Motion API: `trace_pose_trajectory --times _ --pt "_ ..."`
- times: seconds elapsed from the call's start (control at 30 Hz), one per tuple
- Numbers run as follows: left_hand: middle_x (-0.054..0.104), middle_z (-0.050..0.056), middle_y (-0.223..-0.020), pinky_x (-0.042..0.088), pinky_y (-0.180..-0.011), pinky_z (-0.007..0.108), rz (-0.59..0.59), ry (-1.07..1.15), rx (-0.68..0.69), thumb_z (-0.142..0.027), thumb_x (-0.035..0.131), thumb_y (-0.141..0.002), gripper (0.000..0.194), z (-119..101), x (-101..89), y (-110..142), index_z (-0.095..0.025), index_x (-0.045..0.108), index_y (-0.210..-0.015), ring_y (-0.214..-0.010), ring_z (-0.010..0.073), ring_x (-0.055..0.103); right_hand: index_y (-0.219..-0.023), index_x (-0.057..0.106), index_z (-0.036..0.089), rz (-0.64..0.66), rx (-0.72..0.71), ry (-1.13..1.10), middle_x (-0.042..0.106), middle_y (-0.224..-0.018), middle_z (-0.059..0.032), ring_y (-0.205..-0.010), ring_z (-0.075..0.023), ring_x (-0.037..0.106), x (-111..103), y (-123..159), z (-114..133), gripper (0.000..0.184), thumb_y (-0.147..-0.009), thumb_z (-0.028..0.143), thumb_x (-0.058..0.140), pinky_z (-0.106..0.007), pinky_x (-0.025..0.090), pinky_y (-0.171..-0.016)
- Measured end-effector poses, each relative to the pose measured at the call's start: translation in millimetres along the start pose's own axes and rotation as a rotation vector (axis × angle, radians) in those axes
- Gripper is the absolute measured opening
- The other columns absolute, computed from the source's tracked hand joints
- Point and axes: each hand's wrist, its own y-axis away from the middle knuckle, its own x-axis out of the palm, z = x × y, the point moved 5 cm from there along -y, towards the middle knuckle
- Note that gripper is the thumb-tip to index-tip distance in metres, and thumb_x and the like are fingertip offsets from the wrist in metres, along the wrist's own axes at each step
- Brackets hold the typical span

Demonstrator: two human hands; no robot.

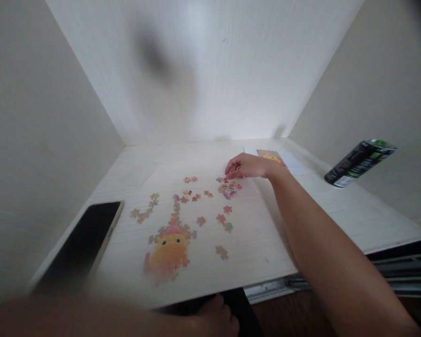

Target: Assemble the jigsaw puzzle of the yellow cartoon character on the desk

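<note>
My right hand (250, 166) reaches across the pale desk (301, 215) and its curled fingertips press on a small heap of loose jigsaw pieces (228, 188). Whether a piece sits between the fingers I cannot make out. A partly joined orange and pink picture (168, 250) lies nearer me, with several single pieces scattered around it. My left forearm lies blurred along the near edge, and my left hand (215, 318) hangs below the desk edge with fingers curled in, its contents hidden.
A black phone (82, 241) lies face up at the desk's left front. A dark can (358, 162) sits at the right, against the side wall. A printed reference sheet (284, 159) lies behind my right hand. White walls close the desk in on three sides.
</note>
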Motion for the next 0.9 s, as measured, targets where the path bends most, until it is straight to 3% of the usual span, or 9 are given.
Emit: trace_pose_trajectory --times 0.1,0.2,0.33,0.63,0.73,0.9 --pt "0.072 0.013 -0.085 0.042 -0.067 0.037 0.095 0.018 0.01 -0.029 0.057 -0.087 0.029 -0.9 -7.6 3.0 -0.011 0.067 -0.107 -0.076 0.023 0.066 -0.093 0.072 0.018 0.069 0.007 0.072 0.071 -0.08 -0.0035 -0.07 -0.0152 0.062 5.2 0.5 -0.4 0.035 -0.067 0.041 0.073 -0.024 0.042 -0.058" --pt "0.072 0.013 -0.087 0.041 -0.07 0.037 0.042 0.023 -0.018 -0.039 0.055 -0.089 0.035 -0.6 -10.4 4.8 -0.01 0.068 -0.105 -0.079 0.023 0.066 -0.096 0.07 0.019 0.064 0.021 0.134 0.07 -0.082 -0.0031 -0.069 -0.0151 0.061 8.9 -1.0 1.6 0.04 -0.063 0.04 0.077 -0.024 0.04 -0.056" --pt "0.072 0.012 -0.082 0.038 -0.068 0.035 -0.018 0.007 -0.004 -0.035 0.059 -0.087 0.031 -0.8 -4.3 6.5 -0.011 0.068 -0.105 -0.076 0.0214 0.066 -0.096 0.067 0.018 0.03 0.035 0.231 0.069 -0.084 -0.0041 -0.067 -0.0155 0.06 11.0 -2.8 7.8 0.046 -0.062 0.048 0.078 -0.025 0.038 -0.054" --pt "0.072 0.011 -0.095 0.042 -0.074 0.038 0.109 0.025 -0.011 -0.039 0.048 -0.093 0.036 0.8 -21.0 5.6 -0.011 0.066 -0.107 -0.087 0.0221 0.066 -0.096 0.064 0.019 -0.016 0.052 0.303 0.068 -0.086 -0.0058 -0.067 -0.0153 0.059 18.7 -10.2 15.4 0.048 -0.067 0.056 0.074 -0.026 0.039 -0.057" --pt "0.072 0.011 -0.096 0.042 -0.07 0.037 0.12 0.03 0.01 -0.036 0.052 -0.091 0.033 1.0 -20.6 5.5 -0.011 0.066 -0.107 -0.085 0.022 0.067 -0.099 0.063 0.019 -0.031 0.053 0.31 0.069 -0.088 -0.0063 -0.067 -0.0153 0.059 19.4 -11.0 14.5 0.046 -0.07 0.054 0.072 -0.026 0.039 -0.057" --pt "0.072 0.013 -0.093 0.038 -0.064 0.036 0.043 0.055 0.007 -0.035 0.055 -0.089 0.032 1.1 -13.5 4.6 -0.01 0.067 -0.105 -0.081 0.0227 0.066 -0.104 0.063 0.018 -0.086 0.022 0.331 0.069 -0.092 -0.0072 -0.072 -0.0157 0.06 16.6 -11.2 11.3 0.035 -0.079 0.043 0.067 -0.026 0.041 -0.06"
